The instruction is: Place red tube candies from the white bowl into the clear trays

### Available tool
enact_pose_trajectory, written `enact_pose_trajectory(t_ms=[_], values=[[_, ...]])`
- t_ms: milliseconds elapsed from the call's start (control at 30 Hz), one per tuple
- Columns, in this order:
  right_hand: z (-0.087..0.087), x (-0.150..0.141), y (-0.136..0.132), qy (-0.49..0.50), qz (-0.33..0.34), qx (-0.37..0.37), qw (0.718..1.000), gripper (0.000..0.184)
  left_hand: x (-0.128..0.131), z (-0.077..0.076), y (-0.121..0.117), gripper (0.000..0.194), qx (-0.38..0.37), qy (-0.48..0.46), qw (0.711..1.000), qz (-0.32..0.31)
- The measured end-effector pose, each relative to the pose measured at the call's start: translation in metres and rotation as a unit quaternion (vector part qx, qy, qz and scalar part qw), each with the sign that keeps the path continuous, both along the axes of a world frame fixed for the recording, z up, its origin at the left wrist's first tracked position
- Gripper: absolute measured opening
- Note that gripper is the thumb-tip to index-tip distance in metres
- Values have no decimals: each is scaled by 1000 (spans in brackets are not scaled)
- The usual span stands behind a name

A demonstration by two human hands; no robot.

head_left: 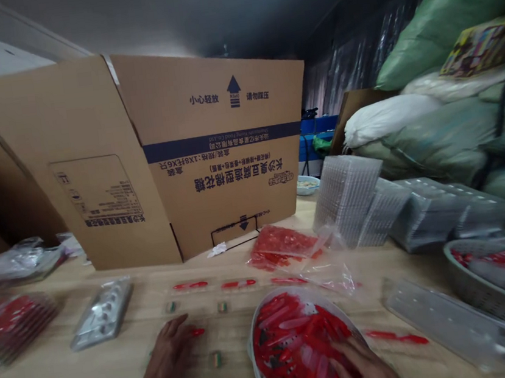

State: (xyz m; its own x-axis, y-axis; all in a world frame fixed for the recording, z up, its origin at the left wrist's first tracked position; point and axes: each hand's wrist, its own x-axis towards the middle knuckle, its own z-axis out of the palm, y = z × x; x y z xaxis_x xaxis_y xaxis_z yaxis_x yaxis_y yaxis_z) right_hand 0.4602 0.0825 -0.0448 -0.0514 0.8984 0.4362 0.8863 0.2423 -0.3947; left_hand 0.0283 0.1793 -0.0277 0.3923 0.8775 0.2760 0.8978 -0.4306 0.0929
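Slender red plastic pieces (292,325) fill a white bowl (254,360) at the front of the table. My right hand (366,365) reaches into the bowl from the right, its fingertips down among the pieces; motion blur hides whether it grips one. Left of the bowl, my left hand (171,349) is low over the tabletop, fingers mostly closed, with the end of a red piece (198,331) poking out beside them. Beyond it, separate red pieces (238,284) lie in a row. Small green-and-white packets (216,359) are scattered near this hand.
A big cardboard box (220,113) stands behind. A bag of red pieces (284,243) lies before it. Clear trays (345,196) are stacked at right, near a basket (490,291). Filled red packs (11,326) and a clear tray (102,312) are at left.
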Motion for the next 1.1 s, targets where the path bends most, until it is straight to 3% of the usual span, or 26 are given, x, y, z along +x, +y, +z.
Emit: enact_pose_trajectory(t_ms=[167,500,667,833,967,1100], values=[[13,-13,-5,15,-35,6,999,31,-3,-1,4,31,-13,-43,999,17],[-11,-3,0,19,-19,35,999,33,10,13,-4,33,-47,-24,986,156],[7,-11,-3,36,-27,21,999,31,14,20,-6,32,-80,-22,984,156],[24,-19,-5,38,-21,-7,999,30,13,14,2,32,-78,1,986,149],[10,-13,-4,31,-34,-2,999,31,13,14,-2,31,-67,19,990,125],[-8,-6,0,33,-36,8,999,33,12,27,-5,33,-53,34,989,130]])
